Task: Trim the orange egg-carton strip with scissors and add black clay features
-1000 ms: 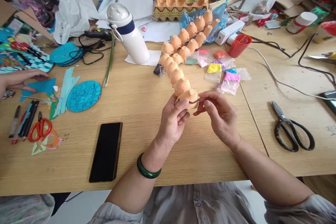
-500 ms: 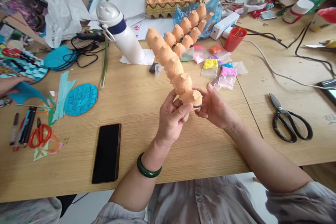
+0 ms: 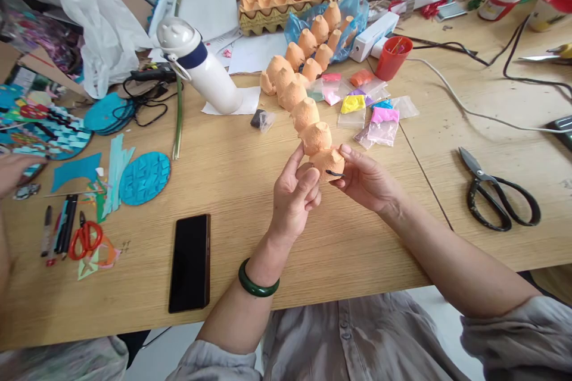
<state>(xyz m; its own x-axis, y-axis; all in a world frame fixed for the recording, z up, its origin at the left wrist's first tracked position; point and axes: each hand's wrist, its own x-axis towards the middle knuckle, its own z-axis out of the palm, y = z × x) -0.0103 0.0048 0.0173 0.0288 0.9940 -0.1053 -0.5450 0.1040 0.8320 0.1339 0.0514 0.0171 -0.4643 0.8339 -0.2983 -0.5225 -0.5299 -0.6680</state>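
A chain of orange egg-carton cups (image 3: 305, 114) runs from my hands back across the wooden table. My left hand (image 3: 295, 196) grips the cup next to its near end from below, with the index finger raised beside it. My right hand (image 3: 364, 181) pinches the end cup (image 3: 328, 162) from the right. A short black strand (image 3: 334, 173) sticks out of that cup between my hands. A second row of orange cups (image 3: 313, 33) lies farther back on blue plastic. A green bangle (image 3: 258, 278) circles my left wrist.
A white bottle (image 3: 201, 65) lies tilted behind the chain. Packets of coloured clay (image 3: 384, 122) lie to the right, beside black scissors (image 3: 496, 202). A phone (image 3: 190, 263) lies to the left of my left forearm. Another person's hand (image 3: 13, 174) is at the left edge.
The far end of the chain has dropped from raised to lower, near the table. The black strand shows more clearly. The view has shifted slightly, and the other person's hand has moved.
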